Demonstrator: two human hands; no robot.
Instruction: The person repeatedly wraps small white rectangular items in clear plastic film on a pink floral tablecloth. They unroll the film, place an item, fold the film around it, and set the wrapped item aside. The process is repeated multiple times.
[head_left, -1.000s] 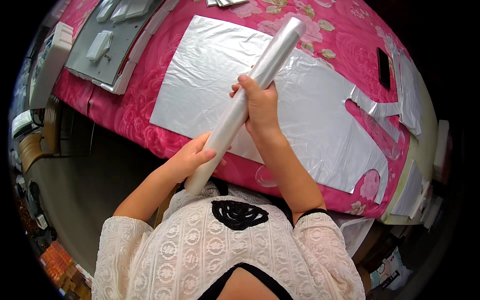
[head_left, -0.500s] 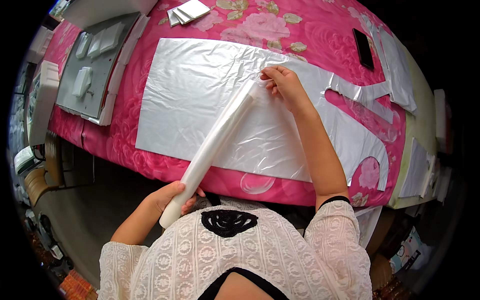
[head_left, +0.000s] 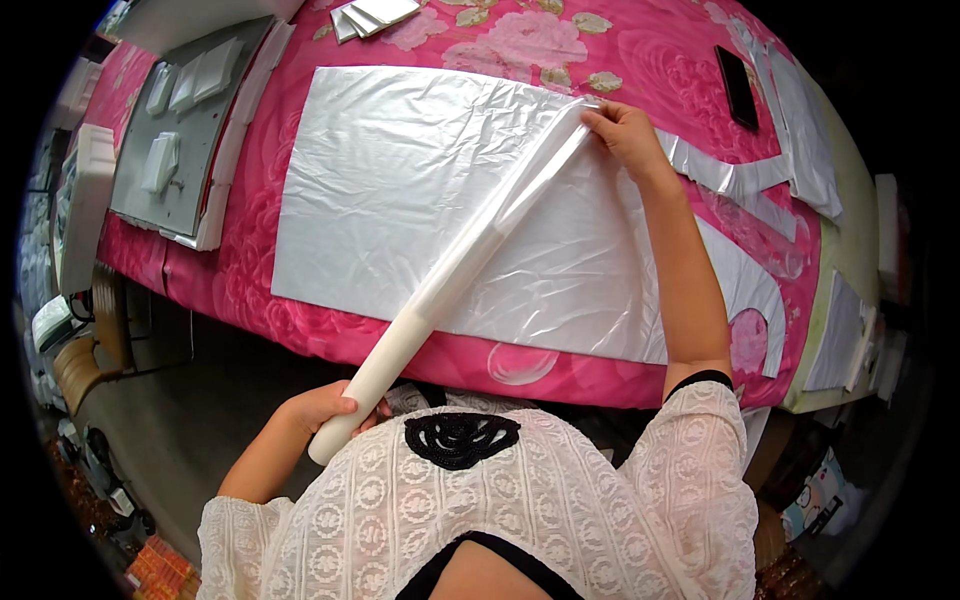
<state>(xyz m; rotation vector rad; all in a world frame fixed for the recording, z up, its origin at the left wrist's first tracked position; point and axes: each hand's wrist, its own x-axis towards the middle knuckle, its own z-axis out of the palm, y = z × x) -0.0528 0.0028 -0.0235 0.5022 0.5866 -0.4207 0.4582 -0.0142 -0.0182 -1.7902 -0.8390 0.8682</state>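
I have the left grip (head_left: 325, 405) wrapped round the near end of the roll (head_left: 382, 362); its axis slants away rightward, crossing the cloth (head_left: 255, 235) edge. Beyond, my right grip (head_left: 628, 138) pinches the far end of the clear sleeve (head_left: 530, 185). The silver sheet (head_left: 350, 200) spreads leftward from there; the phone (head_left: 737, 88) lies farther right.

pink tablecloth (head_left: 655, 75) with pale flowers — silvery sheet (head_left: 380, 190), white tube (head_left: 385, 362)

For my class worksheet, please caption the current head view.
Left hand holds a pale roll; right hand grips translucent film over a silver sheet.
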